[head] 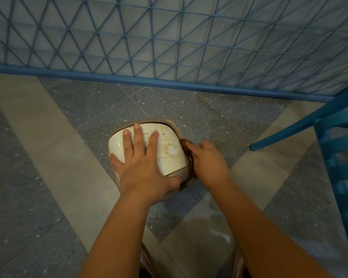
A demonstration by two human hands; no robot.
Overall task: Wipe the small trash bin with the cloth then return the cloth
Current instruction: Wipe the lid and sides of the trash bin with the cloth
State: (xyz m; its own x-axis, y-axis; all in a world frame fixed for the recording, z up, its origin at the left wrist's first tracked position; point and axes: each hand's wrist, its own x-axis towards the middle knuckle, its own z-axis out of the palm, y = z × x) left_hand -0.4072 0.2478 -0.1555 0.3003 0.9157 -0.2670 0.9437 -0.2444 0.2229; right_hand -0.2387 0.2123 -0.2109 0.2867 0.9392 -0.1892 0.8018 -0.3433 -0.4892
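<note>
**Bin wipe under way: lid steadied, cloth at the right edge**

Flat and spread, the left hand (143,167) presses its palm and 4 straight fingers on the white lid (169,145) of the small trash bin (175,127), with the thumb reaching along the near rim. It holds nothing; it only bears down to steady the bin. The right hand (208,161) is curled against the bin's right side, and a dark brown cloth (186,146) shows just past its fingertips, pinched between hand and bin wall. Motion blur hides how the fingers lie on the cloth, but the hand is closed round it rather than loose.

The bin stands on the speckled floor (88,109), roughly centre of view, near a blue mesh fence (169,37) and well apart from a blue slatted chair (340,157) at the right.

Progress, as a judgement: the wiping step is in hand and not finished. Brownish stains and a ring-shaped mark remain plain on the lid top, so that surface appears either not yet wiped or not yet clean. The cloth is working the right flank only; the far and left sides are partly hidden, and their condition cannot be told. Remaining work: clear the lid top, go round the other sides, then return the cloth. No place for the cloth is visible in this view.
</note>
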